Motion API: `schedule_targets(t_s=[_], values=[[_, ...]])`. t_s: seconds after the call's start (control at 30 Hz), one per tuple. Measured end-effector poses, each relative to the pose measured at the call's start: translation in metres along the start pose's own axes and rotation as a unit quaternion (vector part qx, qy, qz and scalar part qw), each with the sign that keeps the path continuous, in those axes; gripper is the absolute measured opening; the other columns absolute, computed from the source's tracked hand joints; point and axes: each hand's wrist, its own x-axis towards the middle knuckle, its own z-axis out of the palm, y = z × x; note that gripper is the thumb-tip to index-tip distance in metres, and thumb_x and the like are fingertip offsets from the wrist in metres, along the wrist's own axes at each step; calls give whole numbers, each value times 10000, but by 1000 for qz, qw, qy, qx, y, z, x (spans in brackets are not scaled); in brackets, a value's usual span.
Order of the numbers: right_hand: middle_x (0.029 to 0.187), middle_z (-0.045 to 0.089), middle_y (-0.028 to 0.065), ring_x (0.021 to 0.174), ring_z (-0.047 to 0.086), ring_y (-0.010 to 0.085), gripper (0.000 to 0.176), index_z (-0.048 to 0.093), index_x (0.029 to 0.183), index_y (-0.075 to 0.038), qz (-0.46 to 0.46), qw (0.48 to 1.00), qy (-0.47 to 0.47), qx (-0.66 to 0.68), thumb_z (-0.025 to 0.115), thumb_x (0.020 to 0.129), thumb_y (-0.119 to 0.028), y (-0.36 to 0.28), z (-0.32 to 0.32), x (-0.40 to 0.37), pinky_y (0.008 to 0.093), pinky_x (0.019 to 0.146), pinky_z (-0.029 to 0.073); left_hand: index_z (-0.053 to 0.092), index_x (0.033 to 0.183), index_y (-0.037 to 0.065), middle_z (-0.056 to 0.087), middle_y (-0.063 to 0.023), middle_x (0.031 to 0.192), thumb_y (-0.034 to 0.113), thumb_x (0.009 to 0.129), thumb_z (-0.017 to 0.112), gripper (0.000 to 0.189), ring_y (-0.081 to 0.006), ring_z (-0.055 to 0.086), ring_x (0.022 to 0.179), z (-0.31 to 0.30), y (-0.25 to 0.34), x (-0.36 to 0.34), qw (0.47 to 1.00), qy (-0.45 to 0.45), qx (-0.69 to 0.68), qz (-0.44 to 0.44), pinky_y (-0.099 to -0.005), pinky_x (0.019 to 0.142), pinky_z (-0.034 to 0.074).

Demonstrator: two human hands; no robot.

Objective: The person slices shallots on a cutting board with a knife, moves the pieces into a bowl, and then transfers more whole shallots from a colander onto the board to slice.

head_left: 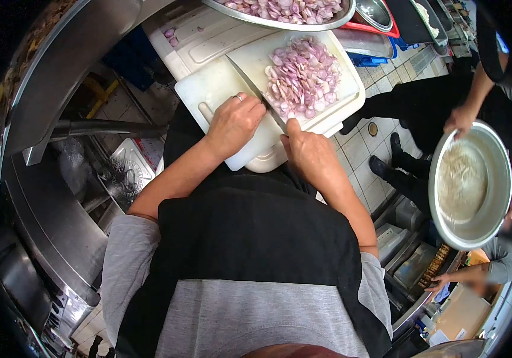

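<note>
A white cutting board point(199, 89) lies in front of me on a white plastic lid or bin. Sliced shallots point(305, 74) are heaped on the board's right side. My right hand point(315, 156) grips a knife point(245, 77) at its near end, and the long blade slants away to the upper left, along the heap's left edge. My left hand point(236, 123), with a ring on one finger, rests on the board just left of the blade. Its fingers are curled in; anything beneath them is hidden.
A metal bowl point(286, 24) of shallots stands beyond the board, with a few loose shallots point(171, 37) to its left. At right, another person holds a large basin point(503, 173) with cloudy liquid. A metal counter point(59, 221) is on my left.
</note>
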Motion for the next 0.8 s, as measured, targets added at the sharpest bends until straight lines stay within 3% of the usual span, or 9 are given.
schedule_targets(t_s=[0.03,0.13,0.27,0.33,0.47,0.6,0.67,0.73,0.8], values=[[646,649,199,612,664,387,197,439,938,-11,12,999,-31,-40,523,956,-188,-5,-7,-2,503,541,516,651,825,54,638,-65,878,47,747,705,95,-251,609,840,1,0,-1,1000,1,3,-3,-351,738,506],[639,646,194,600,658,391,211,449,938,-5,25,999,-9,-38,526,956,-202,-1,20,3,503,531,515,653,828,55,626,-61,862,55,753,700,88,-252,599,824,3,-3,-2,1000,-4,22,0,-354,727,502],[676,619,285,653,616,483,257,457,941,-4,37,998,36,48,579,938,-230,6,32,19,558,594,480,665,849,49,634,-73,873,55,763,693,90,-263,607,840,-3,-6,-1,1000,6,5,-9,-358,743,503],[687,611,300,675,610,495,268,464,937,-8,27,998,42,43,586,937,-247,11,30,23,564,609,472,674,862,52,655,-80,906,55,781,686,82,-269,628,879,-5,-17,3,995,8,-96,-16,-360,779,517],[705,598,311,709,591,514,250,478,912,-18,43,997,50,39,617,923,-225,4,8,9,564,603,450,691,934,24,680,-118,1011,31,826,617,132,-324,639,938,-33,-85,19,986,131,44,-97,-403,833,531],[665,603,292,682,608,495,276,467,922,-19,8,998,23,53,620,923,-249,5,-1,-13,565,588,463,675,1099,60,650,-126,1167,7,859,494,305,-319,617,1089,-67,-163,38,960,81,173,-205,-420,897,525],[679,602,295,697,604,493,278,472,935,-17,-14,998,-15,64,619,925,-252,8,2,-16,567,605,460,648,1158,61,628,-136,1229,51,882,496,315,-323,584,1159,-66,-189,45,956,34,165,-239,-432,939,501],[696,607,298,718,603,500,291,470,939,-11,-11,997,-33,75,622,923,-259,13,8,-16,566,629,459,623,1243,77,646,-156,1191,31,829,539,425,-349,596,1123,-75,-198,54,939,-100,126,-304,-414,977,476],[720,611,308,741,602,506,293,475,946,-7,-4,995,-27,91,622,922,-259,30,17,-10,566,642,459,597,1282,111,618,-165,1236,49,817,585,469,-345,576,1158,-60,-220,61,929,-71,116,-344,-418,991,464]])
